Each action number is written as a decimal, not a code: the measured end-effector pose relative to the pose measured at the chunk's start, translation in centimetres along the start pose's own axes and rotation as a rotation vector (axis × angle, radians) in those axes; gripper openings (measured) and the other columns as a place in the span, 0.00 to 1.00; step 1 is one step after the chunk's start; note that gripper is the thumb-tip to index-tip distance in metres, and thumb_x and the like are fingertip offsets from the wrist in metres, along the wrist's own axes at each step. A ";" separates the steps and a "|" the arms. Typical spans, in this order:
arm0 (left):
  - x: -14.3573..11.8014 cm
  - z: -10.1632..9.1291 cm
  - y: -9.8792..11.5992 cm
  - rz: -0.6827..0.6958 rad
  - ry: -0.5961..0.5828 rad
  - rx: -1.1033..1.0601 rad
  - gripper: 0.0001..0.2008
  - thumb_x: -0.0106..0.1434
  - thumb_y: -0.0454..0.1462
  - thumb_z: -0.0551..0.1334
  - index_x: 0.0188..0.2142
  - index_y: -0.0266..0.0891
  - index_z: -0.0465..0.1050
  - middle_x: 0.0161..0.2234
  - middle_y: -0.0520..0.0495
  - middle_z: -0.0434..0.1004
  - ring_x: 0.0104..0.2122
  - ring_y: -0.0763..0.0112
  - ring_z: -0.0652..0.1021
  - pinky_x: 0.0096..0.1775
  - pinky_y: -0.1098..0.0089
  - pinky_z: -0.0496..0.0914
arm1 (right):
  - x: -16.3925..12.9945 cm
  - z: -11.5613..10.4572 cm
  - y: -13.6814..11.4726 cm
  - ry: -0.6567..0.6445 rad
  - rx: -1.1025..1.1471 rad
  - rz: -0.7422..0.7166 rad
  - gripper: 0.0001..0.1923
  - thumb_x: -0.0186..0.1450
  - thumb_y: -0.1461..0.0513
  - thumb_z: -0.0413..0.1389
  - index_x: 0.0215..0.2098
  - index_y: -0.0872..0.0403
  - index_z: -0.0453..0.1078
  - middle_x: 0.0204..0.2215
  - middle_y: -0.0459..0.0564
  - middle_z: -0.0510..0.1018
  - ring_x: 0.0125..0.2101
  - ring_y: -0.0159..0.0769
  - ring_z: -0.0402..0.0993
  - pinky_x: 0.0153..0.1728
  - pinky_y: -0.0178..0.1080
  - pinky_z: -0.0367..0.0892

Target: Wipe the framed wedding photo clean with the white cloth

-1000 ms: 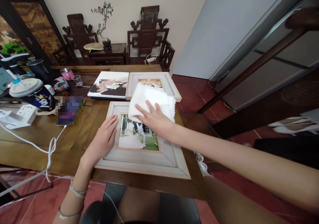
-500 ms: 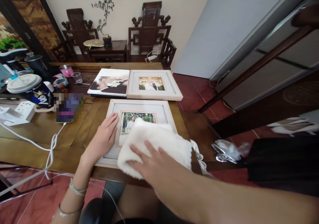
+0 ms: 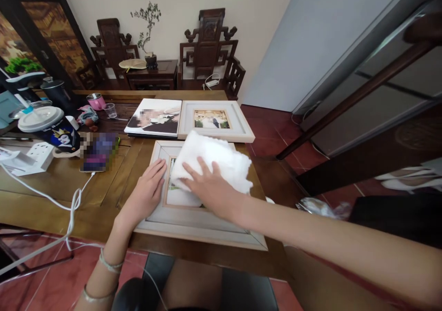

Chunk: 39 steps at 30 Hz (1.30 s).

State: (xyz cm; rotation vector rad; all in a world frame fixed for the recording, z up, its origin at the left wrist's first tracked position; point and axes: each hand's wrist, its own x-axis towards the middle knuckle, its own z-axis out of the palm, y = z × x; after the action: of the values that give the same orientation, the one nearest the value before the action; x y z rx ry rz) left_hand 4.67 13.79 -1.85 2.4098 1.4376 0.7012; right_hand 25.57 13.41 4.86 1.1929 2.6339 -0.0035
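A white-framed photo (image 3: 193, 221) lies flat near the front edge of the wooden table (image 3: 62, 186). My right hand (image 3: 207, 186) presses a folded white cloth (image 3: 214, 161) onto the glass over the picture, fingers spread on the cloth. My left hand (image 3: 147, 193) lies flat on the frame's left border, holding it still. Most of the picture is hidden under the cloth and my right hand.
Behind it lie a second white frame (image 3: 216, 120) and an unframed photo print (image 3: 155, 117). To the left are a phone on a white cable (image 3: 98, 152), a power strip (image 3: 37, 154), a lidded cup (image 3: 51, 126) and a pink mug (image 3: 95, 101). Carved chairs (image 3: 209, 48) stand at the wall.
My right hand slid the cloth from the frame's top down to its near edge, then back up over the picture. My left hand stayed on the frame's left border.
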 end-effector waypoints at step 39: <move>-1.0 -1.1 0.9 -0.136 0.019 -0.287 0.32 0.72 0.52 0.40 0.69 0.38 0.47 0.70 0.42 0.47 0.68 0.60 0.52 0.67 0.56 0.46 | 0.0 -1.4 -2.8 0.010 0.078 -0.349 0.22 0.60 0.72 0.55 0.51 0.50 0.74 0.62 0.50 0.66 0.62 0.60 0.56 0.53 0.58 0.66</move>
State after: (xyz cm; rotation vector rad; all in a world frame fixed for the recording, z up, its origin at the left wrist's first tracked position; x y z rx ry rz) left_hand 4.38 12.47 -0.84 2.0746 1.3863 0.8360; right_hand 23.13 11.69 5.89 0.7410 2.8369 -0.1644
